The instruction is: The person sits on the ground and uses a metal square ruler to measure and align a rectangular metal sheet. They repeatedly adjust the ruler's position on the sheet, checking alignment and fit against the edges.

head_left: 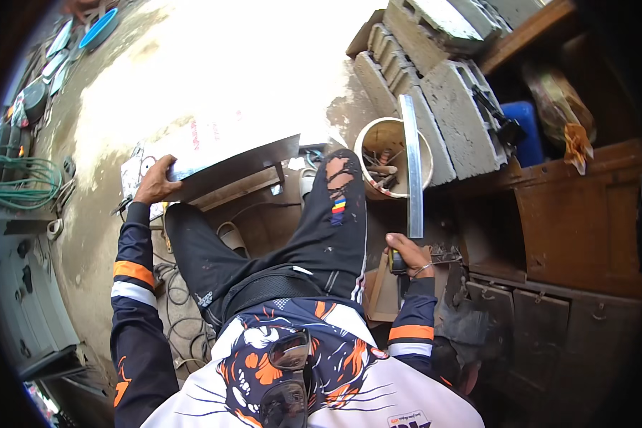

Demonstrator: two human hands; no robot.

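Observation:
My left hand [157,180] closes over the left end of a shiny sheet-metal panel [239,165], its fingers bent round the edge. The panel lies across a low support in front of my knees, and glare washes out much of its top. Out to the right, my right hand [409,251] is wrapped round a dark tape measure [396,262] with a bit of yellow on it. Just beyond that hand, a straight silver metal bar [412,167] leans against a white bucket [367,187] containing several tools.
Hollow concrete blocks [453,118] are stacked at the far right, near a blue container [522,133]. A brown wooden cabinet [585,232] stands to the right. Dark cables [170,285] coil by my left leg. A green hose [25,182] lies at far left.

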